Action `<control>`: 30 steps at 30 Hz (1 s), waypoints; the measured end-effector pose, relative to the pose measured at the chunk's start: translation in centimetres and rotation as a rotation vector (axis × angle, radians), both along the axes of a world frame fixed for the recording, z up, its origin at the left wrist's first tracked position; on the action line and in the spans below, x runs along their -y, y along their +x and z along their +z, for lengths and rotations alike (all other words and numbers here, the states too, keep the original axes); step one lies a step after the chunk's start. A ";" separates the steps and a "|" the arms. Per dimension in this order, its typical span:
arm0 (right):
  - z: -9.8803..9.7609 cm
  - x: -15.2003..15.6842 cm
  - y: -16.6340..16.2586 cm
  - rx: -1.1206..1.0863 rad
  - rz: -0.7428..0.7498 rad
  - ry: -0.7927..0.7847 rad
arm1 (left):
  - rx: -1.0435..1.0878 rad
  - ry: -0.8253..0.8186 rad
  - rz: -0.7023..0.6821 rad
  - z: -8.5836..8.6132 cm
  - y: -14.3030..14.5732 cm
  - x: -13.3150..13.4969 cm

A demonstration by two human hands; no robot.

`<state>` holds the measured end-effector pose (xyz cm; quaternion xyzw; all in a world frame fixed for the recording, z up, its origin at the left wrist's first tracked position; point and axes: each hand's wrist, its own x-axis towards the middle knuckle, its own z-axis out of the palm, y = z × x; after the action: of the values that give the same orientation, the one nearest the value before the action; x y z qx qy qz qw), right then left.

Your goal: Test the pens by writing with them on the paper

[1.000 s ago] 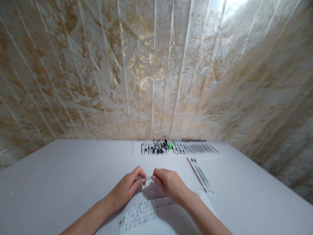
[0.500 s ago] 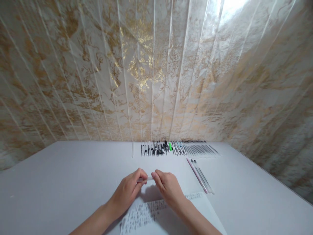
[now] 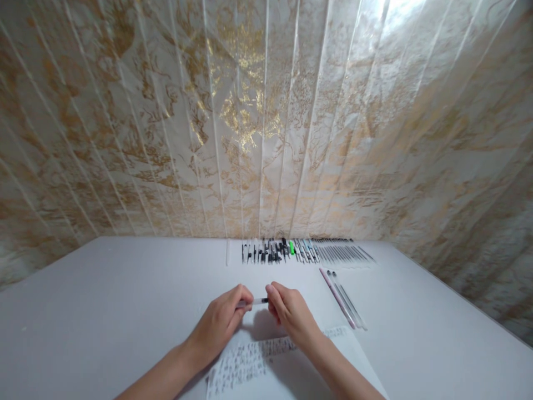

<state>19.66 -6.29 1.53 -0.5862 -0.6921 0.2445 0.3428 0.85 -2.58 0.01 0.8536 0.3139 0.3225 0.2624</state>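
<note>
A slim pen [image 3: 259,301] with a pale, see-through barrel lies level between my two hands, above the sheet's far edge. My left hand [image 3: 220,318] is closed round its left part, fingers curled. The right end, dark where it shows, goes into the closed fingers of my right hand [image 3: 290,312]. Whether that dark part is a grip, a tip or a cap I cannot tell. Below my hands and forearms is a sheet of paper [image 3: 244,364] with dark handwriting, partly covered by my right arm.
Along the table's [image 3: 104,311] back edge runs a row of pens and pen parts [image 3: 272,253], including a bright green piece [image 3: 292,248]. Thin dark refills [image 3: 345,253] continue it rightward. Nearer, a pink pen [image 3: 338,298] lies beside slim clear-and-dark sticks [image 3: 348,300]. A gold-patterned curtain [image 3: 250,139] hangs behind.
My right hand has moved slightly right, away from my left. More of the pen, with its dark part, now shows between them. My left hand has stayed almost in place.
</note>
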 end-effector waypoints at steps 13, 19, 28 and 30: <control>0.0 -0.1 -0.4 0.144 -0.057 0.043 | -0.007 0.015 0.006 -0.1 0.2 0.1; -0.4 0.0 -0.4 0.014 -0.027 -0.022 | -0.009 0.082 -0.006 0.1 0.2 0.5; -0.4 0.0 -0.5 -0.037 -0.006 0.013 | 0.006 0.083 0.050 0.1 0.0 -0.1; -0.5 0.1 -0.5 -0.080 0.003 0.013 | 0.002 0.082 0.050 0.2 0.0 -0.2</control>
<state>19.13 -6.35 1.07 -0.5726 -0.6805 0.2638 0.3736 0.89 -2.42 0.17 0.8552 0.3214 0.3422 0.2195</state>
